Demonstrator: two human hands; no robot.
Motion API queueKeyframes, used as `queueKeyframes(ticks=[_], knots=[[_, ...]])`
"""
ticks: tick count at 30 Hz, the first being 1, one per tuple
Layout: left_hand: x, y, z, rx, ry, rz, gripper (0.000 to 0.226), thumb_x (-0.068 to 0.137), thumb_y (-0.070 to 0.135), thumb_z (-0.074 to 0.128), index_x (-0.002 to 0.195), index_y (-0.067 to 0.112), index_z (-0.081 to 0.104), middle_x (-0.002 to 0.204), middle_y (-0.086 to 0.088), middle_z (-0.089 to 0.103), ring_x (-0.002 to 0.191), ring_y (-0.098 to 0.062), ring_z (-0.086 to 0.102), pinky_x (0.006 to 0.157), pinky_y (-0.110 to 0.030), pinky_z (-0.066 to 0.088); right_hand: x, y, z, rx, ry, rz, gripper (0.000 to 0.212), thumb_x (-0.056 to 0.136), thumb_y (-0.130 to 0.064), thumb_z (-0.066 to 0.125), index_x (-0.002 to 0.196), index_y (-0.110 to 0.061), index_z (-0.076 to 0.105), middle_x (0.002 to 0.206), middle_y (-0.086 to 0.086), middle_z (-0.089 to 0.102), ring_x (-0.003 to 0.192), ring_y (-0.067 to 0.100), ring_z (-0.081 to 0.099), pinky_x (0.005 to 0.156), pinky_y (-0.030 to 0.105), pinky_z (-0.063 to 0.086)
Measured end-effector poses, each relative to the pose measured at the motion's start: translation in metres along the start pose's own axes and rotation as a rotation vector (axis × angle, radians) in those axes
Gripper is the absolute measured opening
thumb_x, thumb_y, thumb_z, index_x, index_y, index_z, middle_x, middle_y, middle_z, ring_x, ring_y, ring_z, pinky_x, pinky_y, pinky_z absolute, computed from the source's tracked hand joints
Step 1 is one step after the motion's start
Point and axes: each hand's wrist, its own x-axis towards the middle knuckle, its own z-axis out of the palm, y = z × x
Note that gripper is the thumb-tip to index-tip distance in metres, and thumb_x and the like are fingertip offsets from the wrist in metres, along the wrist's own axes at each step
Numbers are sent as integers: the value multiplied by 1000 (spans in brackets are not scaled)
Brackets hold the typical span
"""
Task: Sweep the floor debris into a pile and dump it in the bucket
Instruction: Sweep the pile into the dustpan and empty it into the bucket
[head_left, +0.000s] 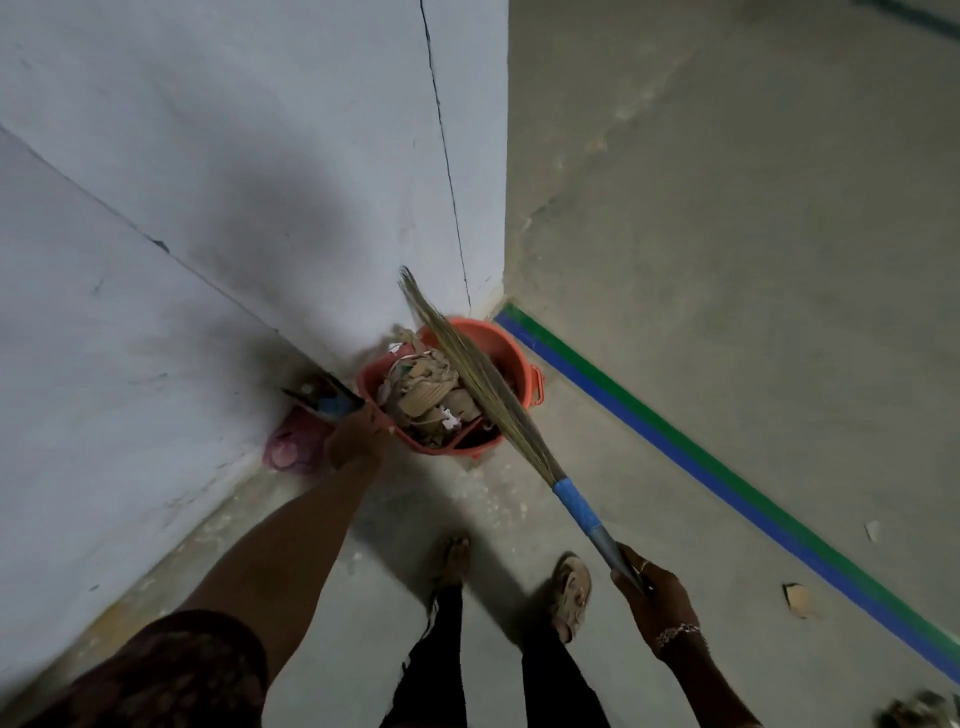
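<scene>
Both hands are out in front of me in the head view, one on each side of the bucket. My right hand (655, 597) is wrapped tight around the bare grey end of the broom (519, 431), with the fingers curled over the handle. From that hand the handle runs up and to the left, past a blue-wrapped section, into the straw bristles. The bristles lie slantwise across the mouth of the orange bucket (511, 345), with their tips past its far rim, against the grey wall (208, 182).

My left hand (358, 439) is at the near left rim of the bucket, its back toward me. It grips the near end of a dark flat scoop (324, 397) with a blue patch; blur hides the fingers themselves. The scoop juts away to the left of that hand, tilted, beside the bucket rim.

The bucket stands between the two hands and beyond them, in the corner at the foot of the wall. Debris (428, 395) of torn cardboard and paper fills its left side nearly to the rim.

Just left of my left hand a pink thing (291, 444) lies on the floor (727, 260) against the wall. A green and blue tape line (675, 447) runs across the floor beyond my right hand. To the right of that hand lies a cardboard scrap (800, 600).
</scene>
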Motion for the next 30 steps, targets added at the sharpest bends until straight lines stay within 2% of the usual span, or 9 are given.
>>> queueKeyframes(ticks=[7,10,13,16,18,20,22,24,30], knots=[[43,0,-5,131,-99,35,33,98,35,49,117,14,66,120,-16,67,113,-37,62,92,-44,50,-15,-43,53,35,125,191,42,90,-34,67,132,-34,62,112,6,72,101,28,67,80,33,50],[67,-2,-6,215,-131,76,30,97,36,55,109,12,68,113,-14,70,105,-33,65,87,-38,49,-28,-48,73,86,162,228,44,90,-34,67,133,-39,59,114,6,72,104,29,67,84,36,53],[79,6,-12,184,-145,-41,26,99,32,59,110,10,67,117,-10,69,109,-30,65,89,-37,50,-40,-50,85,111,170,235,48,90,-33,68,131,-52,51,113,3,73,103,26,67,89,37,54],[90,9,-11,176,-215,-38,31,96,35,63,115,12,68,116,-9,69,107,-29,66,67,-26,46,-52,-57,93,138,158,234,32,89,-42,68,111,-64,59,96,-3,73,91,20,69,85,36,55],[98,8,-8,225,-212,30,34,91,41,66,114,16,70,110,-6,70,94,-24,66,55,-22,37,-59,-57,97,116,161,225,13,80,-67,60,93,-67,61,85,-6,72,84,18,69,78,35,56],[101,11,-12,292,-223,29,24,95,39,61,105,19,70,105,-4,69,92,-22,66,62,-25,45,-61,-57,101,62,132,224,23,83,-60,65,105,-65,61,88,-3,73,83,20,69,75,36,56],[103,16,-16,320,-193,12,19,97,38,58,101,22,68,104,-2,69,98,-23,68,68,-32,45,-58,-56,107,-4,85,236,39,87,-44,68,126,-47,62,91,0,73,84,22,68,75,37,55],[107,17,-17,336,-176,35,26,96,40,60,106,18,70,108,-2,70,101,-23,69,68,-33,44,-56,-58,112,-60,56,254,43,87,-47,65,129,-39,63,93,1,72,84,23,68,73,36,55],[95,22,-22,374,-152,77,31,90,38,67,110,15,72,112,-7,72,104,-27,69,78,-36,54,-54,-69,111,-122,100,303,47,90,-47,61,135,-50,52,111,4,70,101,30,66,79,33,51]])
